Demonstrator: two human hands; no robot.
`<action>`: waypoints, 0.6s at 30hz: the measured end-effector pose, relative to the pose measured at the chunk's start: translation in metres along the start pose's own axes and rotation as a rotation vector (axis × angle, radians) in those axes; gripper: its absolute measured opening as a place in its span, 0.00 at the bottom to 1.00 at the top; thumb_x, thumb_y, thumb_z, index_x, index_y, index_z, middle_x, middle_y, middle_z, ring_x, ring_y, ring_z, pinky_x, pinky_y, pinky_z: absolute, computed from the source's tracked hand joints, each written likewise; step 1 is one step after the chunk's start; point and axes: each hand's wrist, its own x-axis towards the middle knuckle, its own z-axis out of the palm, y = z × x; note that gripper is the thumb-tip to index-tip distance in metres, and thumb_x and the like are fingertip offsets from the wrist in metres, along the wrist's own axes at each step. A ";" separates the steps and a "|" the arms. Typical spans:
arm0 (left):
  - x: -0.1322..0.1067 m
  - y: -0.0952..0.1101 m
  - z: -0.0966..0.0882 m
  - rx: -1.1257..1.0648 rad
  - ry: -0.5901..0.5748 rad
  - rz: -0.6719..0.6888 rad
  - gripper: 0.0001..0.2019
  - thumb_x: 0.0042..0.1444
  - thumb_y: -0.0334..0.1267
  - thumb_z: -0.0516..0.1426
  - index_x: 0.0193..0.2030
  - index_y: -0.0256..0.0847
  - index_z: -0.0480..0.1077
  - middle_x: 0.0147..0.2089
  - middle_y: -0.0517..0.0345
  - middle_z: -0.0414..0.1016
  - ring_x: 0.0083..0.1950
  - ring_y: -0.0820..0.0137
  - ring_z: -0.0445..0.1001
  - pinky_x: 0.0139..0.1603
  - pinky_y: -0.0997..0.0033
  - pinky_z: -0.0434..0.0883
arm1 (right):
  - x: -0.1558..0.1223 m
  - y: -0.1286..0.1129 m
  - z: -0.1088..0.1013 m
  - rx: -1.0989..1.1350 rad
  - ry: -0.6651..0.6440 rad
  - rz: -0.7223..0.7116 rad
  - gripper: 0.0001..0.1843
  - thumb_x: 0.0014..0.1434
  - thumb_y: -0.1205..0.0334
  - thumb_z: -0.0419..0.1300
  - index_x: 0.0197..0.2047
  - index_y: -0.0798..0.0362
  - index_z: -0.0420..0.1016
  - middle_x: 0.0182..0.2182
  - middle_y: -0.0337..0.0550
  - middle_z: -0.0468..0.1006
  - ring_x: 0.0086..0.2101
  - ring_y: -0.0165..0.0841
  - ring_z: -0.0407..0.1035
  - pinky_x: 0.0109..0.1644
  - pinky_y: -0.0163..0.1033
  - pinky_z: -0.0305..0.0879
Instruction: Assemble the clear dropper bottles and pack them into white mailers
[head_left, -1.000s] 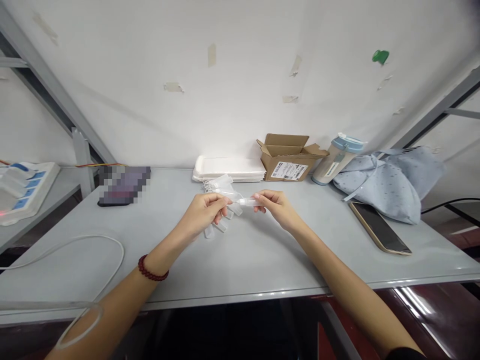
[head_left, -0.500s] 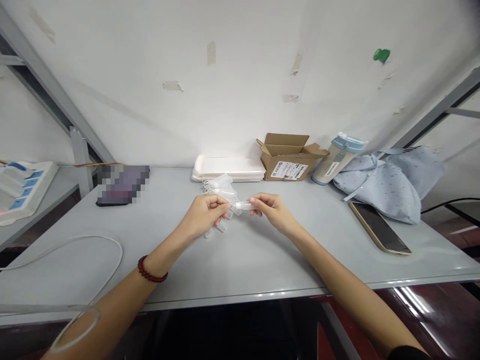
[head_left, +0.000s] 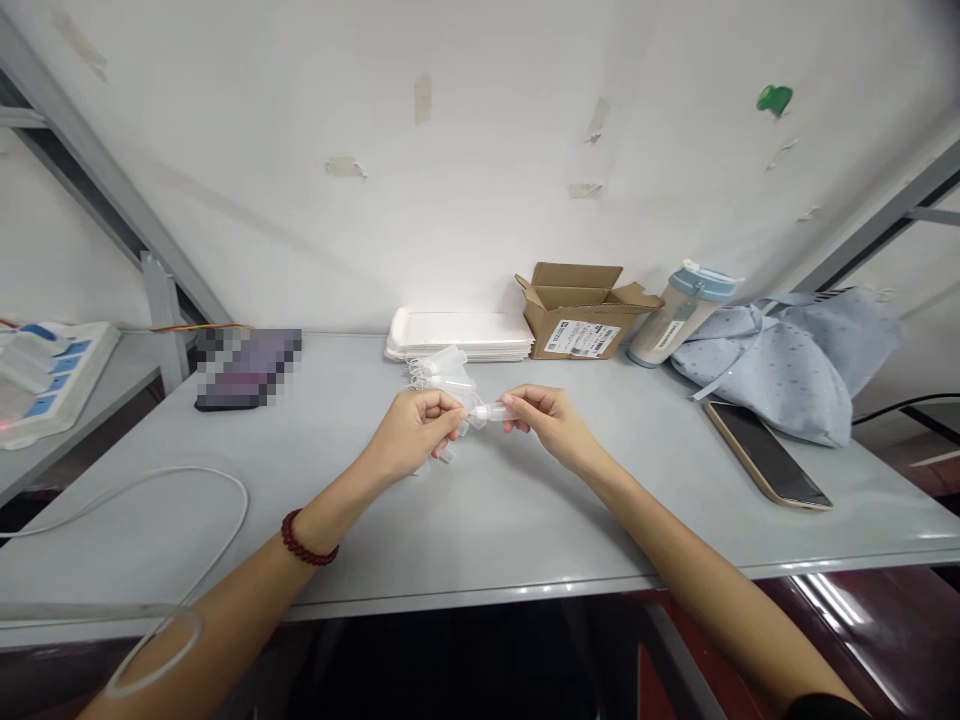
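Observation:
My left hand [head_left: 415, 428] and my right hand [head_left: 547, 418] meet above the middle of the grey table [head_left: 480, 510]. Both are closed in a pinch on a small clear plastic tube [head_left: 491, 411] held level between them. More small clear tubes [head_left: 444, 372] lie in a loose heap just behind my left hand, and a few peek out under its fingers. A dark red bead bracelet [head_left: 306, 545] sits on my left wrist.
A stack of white trays [head_left: 459, 335], an open cardboard box [head_left: 581, 310], a blue-lidded cup [head_left: 679, 315] and a blue cloth bag [head_left: 787, 360] line the back. A phone [head_left: 766, 455] lies right. A clear hose [head_left: 180, 500] loops left, beside a blurred dark object [head_left: 247, 370].
My hands have drawn a little closer together on the tube, and my left fingers have curled in over the loose tubes beneath them. The view has shifted slightly.

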 end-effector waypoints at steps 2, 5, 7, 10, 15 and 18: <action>0.000 0.000 0.000 0.001 -0.001 -0.002 0.11 0.51 0.41 0.57 0.24 0.37 0.67 0.18 0.65 0.64 0.17 0.79 0.60 0.20 0.77 0.64 | 0.001 0.000 -0.001 0.002 -0.004 0.001 0.18 0.58 0.47 0.56 0.31 0.55 0.74 0.21 0.40 0.72 0.24 0.28 0.56 0.28 0.35 0.54; 0.000 0.001 -0.002 -0.010 -0.011 -0.005 0.10 0.51 0.42 0.57 0.25 0.38 0.68 0.18 0.65 0.64 0.18 0.78 0.61 0.20 0.76 0.65 | 0.002 -0.001 -0.002 0.005 -0.007 -0.011 0.19 0.58 0.47 0.56 0.30 0.55 0.73 0.21 0.39 0.71 0.24 0.28 0.56 0.28 0.35 0.54; 0.000 0.002 -0.002 -0.019 -0.024 -0.008 0.10 0.51 0.42 0.57 0.25 0.38 0.68 0.19 0.65 0.64 0.18 0.78 0.61 0.21 0.76 0.65 | 0.003 -0.003 -0.004 0.005 -0.006 -0.018 0.19 0.58 0.46 0.56 0.30 0.55 0.73 0.20 0.39 0.70 0.23 0.27 0.55 0.29 0.35 0.54; 0.001 0.004 -0.003 -0.028 -0.035 -0.016 0.10 0.50 0.41 0.58 0.25 0.38 0.69 0.18 0.65 0.64 0.18 0.79 0.61 0.21 0.76 0.65 | 0.004 -0.006 -0.006 0.009 0.014 -0.017 0.20 0.56 0.45 0.57 0.29 0.55 0.74 0.20 0.38 0.70 0.23 0.27 0.56 0.29 0.35 0.54; 0.001 0.005 -0.004 -0.019 -0.024 0.001 0.10 0.50 0.41 0.58 0.25 0.37 0.68 0.19 0.65 0.65 0.18 0.79 0.60 0.20 0.77 0.64 | 0.006 -0.005 -0.007 0.047 0.029 -0.020 0.19 0.55 0.45 0.59 0.30 0.55 0.74 0.20 0.38 0.70 0.25 0.28 0.61 0.31 0.35 0.57; 0.000 0.006 -0.004 -0.004 -0.017 0.005 0.10 0.50 0.42 0.58 0.24 0.38 0.68 0.19 0.65 0.65 0.18 0.79 0.60 0.20 0.77 0.63 | 0.007 -0.003 -0.008 0.060 0.032 -0.026 0.20 0.54 0.44 0.60 0.30 0.55 0.74 0.21 0.38 0.71 0.26 0.29 0.63 0.33 0.36 0.59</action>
